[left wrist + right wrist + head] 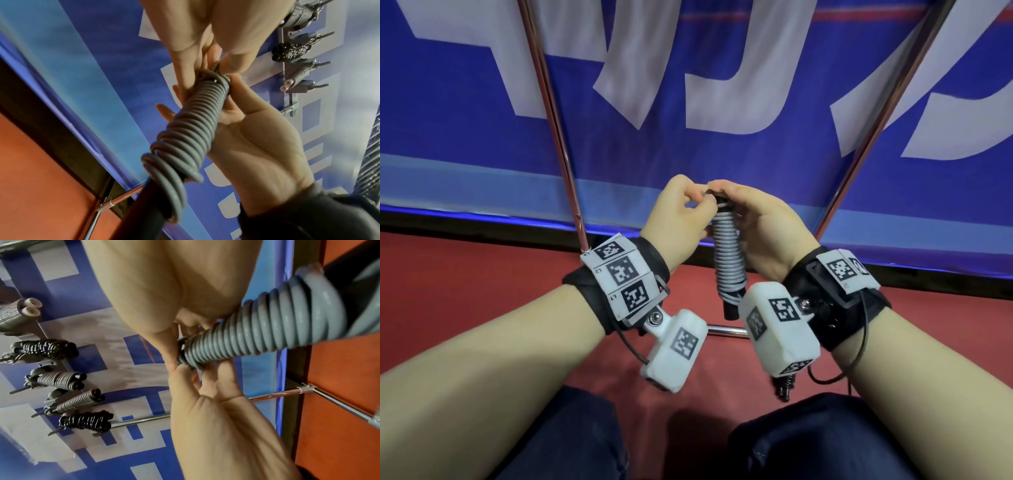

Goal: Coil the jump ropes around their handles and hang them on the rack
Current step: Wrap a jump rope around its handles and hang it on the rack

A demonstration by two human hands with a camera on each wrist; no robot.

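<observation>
where both hands pinch its top, ribbed grey rope (726,253) spirals round black handles (730,308).

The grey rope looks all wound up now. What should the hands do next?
Probably tuck the rope's last end under the top coil. The grey rope already wraps the handles, and both the left hand and right hand pinch at its top end, so it seems not yet secured.

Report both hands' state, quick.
Left hand: pinching the top end of the grey coiled jump rope.
Right hand: gripping the same rope.
</observation>
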